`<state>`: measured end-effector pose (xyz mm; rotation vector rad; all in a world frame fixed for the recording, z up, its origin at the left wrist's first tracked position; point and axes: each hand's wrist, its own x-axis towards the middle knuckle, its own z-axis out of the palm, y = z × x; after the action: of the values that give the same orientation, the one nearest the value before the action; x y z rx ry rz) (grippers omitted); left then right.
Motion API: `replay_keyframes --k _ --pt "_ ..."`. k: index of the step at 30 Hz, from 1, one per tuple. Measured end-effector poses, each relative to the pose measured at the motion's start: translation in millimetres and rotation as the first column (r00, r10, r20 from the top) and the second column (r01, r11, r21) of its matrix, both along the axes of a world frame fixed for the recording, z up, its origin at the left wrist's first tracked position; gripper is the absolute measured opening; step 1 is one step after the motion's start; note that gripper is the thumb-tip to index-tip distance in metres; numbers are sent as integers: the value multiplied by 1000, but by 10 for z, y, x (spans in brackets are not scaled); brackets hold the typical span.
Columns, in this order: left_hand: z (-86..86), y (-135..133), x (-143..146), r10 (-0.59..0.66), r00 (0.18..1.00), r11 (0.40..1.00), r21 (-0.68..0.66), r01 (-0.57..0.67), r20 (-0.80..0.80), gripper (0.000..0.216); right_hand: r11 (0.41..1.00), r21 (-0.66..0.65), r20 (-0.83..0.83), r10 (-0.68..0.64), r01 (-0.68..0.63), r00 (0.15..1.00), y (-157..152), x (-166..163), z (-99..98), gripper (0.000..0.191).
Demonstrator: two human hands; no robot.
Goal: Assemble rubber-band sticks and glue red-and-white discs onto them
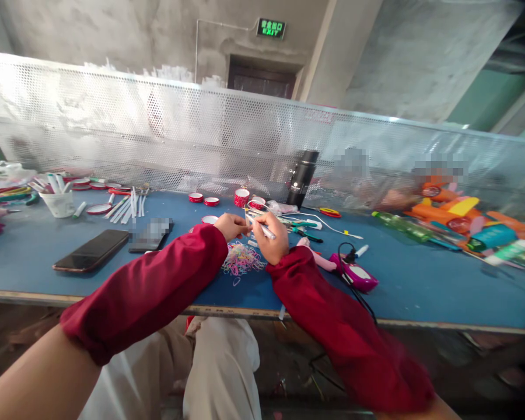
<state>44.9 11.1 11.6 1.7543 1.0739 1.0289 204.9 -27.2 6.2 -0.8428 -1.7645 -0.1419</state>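
Observation:
My right hand is wrapped round a slim white marker-like stick, its tip pointing toward my other hand. Fingers pinched, my left hand meets the right one over the table; whatever it holds is too small to make out. Just below both hands lies a loose pile of small coloured rubber bands, with one stray band nearer the edge. Behind them stand a stack of red-rimmed round discs and another red-rimmed disc, partly hidden by my left sleeve.
On the blue table, two phones lie left, one a dark phone. A white cup of sticks stands farther left. A black flask, pliers, a purple device and orange toys lie right. Perforated metal backs the table.

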Motion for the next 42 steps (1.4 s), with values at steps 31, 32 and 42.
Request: replay_keyframes --k 31,32,42 --pt "24 -14 -7 -2 1000 1000 15 2 7 18 998 17 -37 -59 60 998 35 36 -22 9" --pt "26 -17 -7 2 1000 1000 13 -2 2 19 998 18 -30 -53 54 998 31 32 -20 9" --pt "54 -53 -5 16 1000 1000 8 -16 4 18 999 25 -16 -48 48 999 14 22 -10 9"
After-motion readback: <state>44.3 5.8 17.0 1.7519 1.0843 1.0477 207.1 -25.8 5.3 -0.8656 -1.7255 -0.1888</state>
